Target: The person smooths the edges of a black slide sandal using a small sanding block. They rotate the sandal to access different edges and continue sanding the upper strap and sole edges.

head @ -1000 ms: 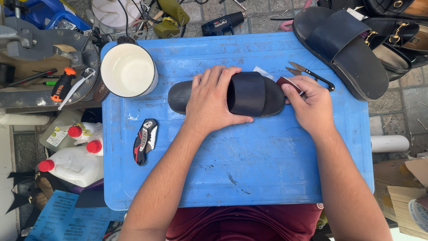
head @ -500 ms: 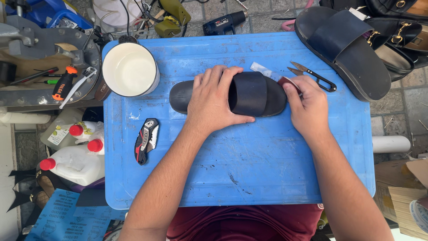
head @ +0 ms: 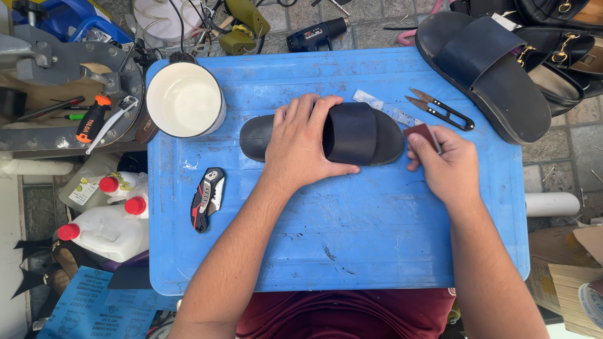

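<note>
Black slide sandal (head: 352, 135) flat under left hand (head: 304, 147) fingers; right hand (head: 443, 163) fingers pinching small dark-red piece (head: 419, 133) beside it.

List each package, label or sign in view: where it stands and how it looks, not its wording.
White plastic jug, left of the table: red cap.
Small bottle, above the jug: red cap, pale paper label.
Blue printed sheets, bottom left: dark lettering.
Cardboard, bottom right: plain brown.
</note>
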